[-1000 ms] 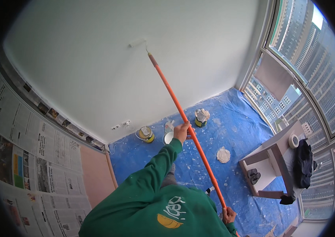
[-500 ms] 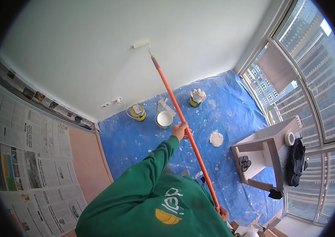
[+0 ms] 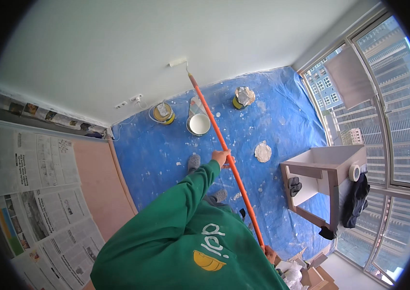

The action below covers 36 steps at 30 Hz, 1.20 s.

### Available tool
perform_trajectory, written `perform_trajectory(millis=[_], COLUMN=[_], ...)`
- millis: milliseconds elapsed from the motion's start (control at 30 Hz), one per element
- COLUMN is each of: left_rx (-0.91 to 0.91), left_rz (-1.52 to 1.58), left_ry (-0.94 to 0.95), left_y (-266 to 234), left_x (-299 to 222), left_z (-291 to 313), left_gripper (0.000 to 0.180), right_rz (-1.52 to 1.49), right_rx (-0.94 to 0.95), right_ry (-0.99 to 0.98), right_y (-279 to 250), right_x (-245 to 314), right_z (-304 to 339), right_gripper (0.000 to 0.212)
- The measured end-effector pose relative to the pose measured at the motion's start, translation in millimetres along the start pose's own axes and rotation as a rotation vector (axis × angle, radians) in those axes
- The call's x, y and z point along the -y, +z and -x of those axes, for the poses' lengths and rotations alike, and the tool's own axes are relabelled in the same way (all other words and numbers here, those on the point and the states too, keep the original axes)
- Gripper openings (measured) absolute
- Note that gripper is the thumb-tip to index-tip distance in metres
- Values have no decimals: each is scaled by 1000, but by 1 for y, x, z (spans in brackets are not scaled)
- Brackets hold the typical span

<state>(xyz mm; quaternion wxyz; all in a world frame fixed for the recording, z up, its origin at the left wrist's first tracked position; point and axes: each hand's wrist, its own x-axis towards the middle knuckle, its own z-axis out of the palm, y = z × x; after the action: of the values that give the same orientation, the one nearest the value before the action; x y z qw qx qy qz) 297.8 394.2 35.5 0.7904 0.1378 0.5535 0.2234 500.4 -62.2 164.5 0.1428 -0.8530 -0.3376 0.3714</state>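
A long orange extension pole [image 3: 219,134] runs slantwise up from my body, with a paint roller [image 3: 178,62] at its far end. The white roller sleeve lies against the pale wall [image 3: 89,53], low down near the floor. My left hand [image 3: 221,157] is wrapped round the middle of the pole, arm stretched forward. Close to my body, my right hand [image 3: 270,254] grips the pole's lower end, its fingers partly hidden. Left of the pole stands a bucket of white paint [image 3: 199,124]. A flat tray-like piece [image 3: 195,104], partly covered by the bucket, lies behind it.
Blue plastic sheeting [image 3: 282,118] covers the floor. Near the wall stand a yellow tin [image 3: 164,114] and a foil-topped tin [image 3: 244,97]. A crumpled round cover [image 3: 263,152] lies to the right, before an overturned-looking table [image 3: 306,171] beside the windows. Newspaper [image 3: 45,164] covers the left side.
The roller has come down the wall, nearer the floor. My view has shifted, and my grey clogs now show more fully. Both hands keep hold of the pole.
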Motion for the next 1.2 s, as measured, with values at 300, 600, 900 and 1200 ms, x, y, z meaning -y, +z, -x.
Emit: perform_trajectory(millis=[300, 600, 900, 1200], left_rx=[-81, -174, -195, -132], left_rz=[13, -28, -20, 13], left_ry=[-178, -285, -320, -157], left_y=[-44, -88, -91, -21], left_x=[-7, -56, -62, -9], left_z=[-72, -157, -168, -31], left_gripper=[22, 28, 30, 31], right_rz=[56, 243, 292, 186], right_rx=[107, 138, 129, 86], right_ry=[90, 199, 165, 127], right_y=[26, 74, 69, 11], right_x=[126, 238, 244, 117], right_z=[-47, -107, -104, -25], right_gripper=[42, 43, 45, 52])
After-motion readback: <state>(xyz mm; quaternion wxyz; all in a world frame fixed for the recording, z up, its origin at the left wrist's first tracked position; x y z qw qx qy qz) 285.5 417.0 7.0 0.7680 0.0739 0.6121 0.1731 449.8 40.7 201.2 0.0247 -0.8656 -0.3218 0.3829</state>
